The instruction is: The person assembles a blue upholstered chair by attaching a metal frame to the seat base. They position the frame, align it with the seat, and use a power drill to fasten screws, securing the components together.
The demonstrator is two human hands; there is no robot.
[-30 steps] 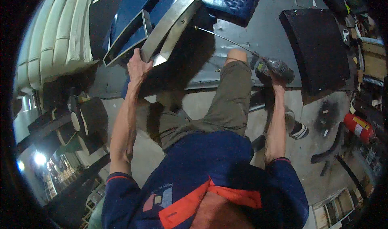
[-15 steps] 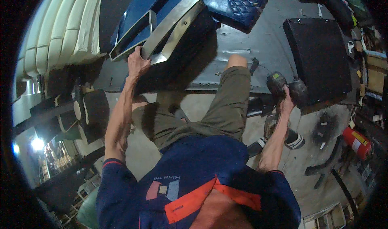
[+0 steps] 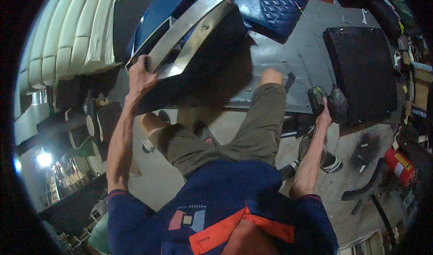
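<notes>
My left hand [image 3: 142,78] is closed around the near end of a silver metal frame [image 3: 191,23]. The frame runs along a blue upholstered seat piece [image 3: 158,14] with a dark underside, which stands tilted on the grey work surface. In my right hand [image 3: 323,114] is a dark cordless drill [image 3: 338,105], held by its grip at the right near edge of that surface. Its long thin bit [image 3: 315,29] points away from me, and the tip reaches in front of a blue quilted cushion [image 3: 284,2].
A black padded panel [image 3: 361,72] lies right of the drill on the grey work surface [image 3: 270,52]. Cream ribbed upholstery [image 3: 67,34] stands at the far left. On the floor at the right are a red fire extinguisher [image 3: 400,167] and dark curved pieces [image 3: 365,187].
The drill has turned, and its long bit now points away from me. My left hand has shifted slightly left and nearer, with the metal frame tilting along with it.
</notes>
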